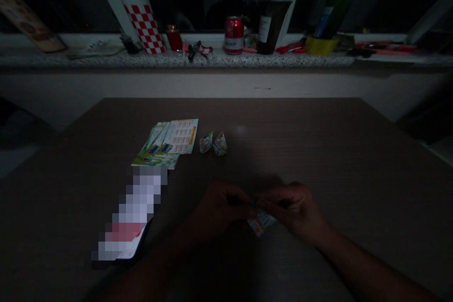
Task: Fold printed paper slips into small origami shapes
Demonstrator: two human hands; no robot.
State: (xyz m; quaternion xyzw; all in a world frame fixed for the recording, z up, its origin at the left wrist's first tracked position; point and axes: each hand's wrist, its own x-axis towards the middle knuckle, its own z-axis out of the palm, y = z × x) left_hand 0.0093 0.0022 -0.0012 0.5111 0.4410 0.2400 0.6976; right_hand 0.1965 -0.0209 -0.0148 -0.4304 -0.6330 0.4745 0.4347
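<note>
With left hand [222, 205] and right hand [299, 207], pinching printed paper [261, 223] below the frame's centre; with phone [130, 247] at lower left, cards [182, 137] left of centre, folded papers [220, 144] near centre on tabletop [318, 151].

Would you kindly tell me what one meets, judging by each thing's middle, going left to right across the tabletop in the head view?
Phone, printed cards, left folded piece, right folded piece, held printed paper, right hand.

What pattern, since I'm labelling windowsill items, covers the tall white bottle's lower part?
Red and white checks on the tall white bottle, shown in the head view.
</note>
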